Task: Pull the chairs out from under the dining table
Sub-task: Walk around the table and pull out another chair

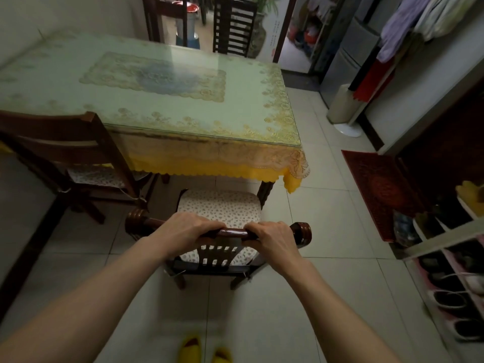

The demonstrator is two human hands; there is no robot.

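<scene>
A dark wooden chair with a flowered seat cushion [220, 205] stands at the near side of the dining table [199, 121], its seat mostly out from under the yellow tablecloth's hem. My left hand [187, 229] and my right hand [272, 238] both grip the chair's top rail [234, 233]. A second dark chair [68, 150] stands to the left, its seat partly under the table edge. Two more chair backs, one [233, 24] and another [167, 11], rise beyond the table's far side.
A shoe rack [450, 263] full of shoes lines the right wall, with a red mat [377, 187] in front of a dark door. A white fan base [345, 106] and a grey fridge [351, 48] stand at the back right. Pale floor tiles surround the chair.
</scene>
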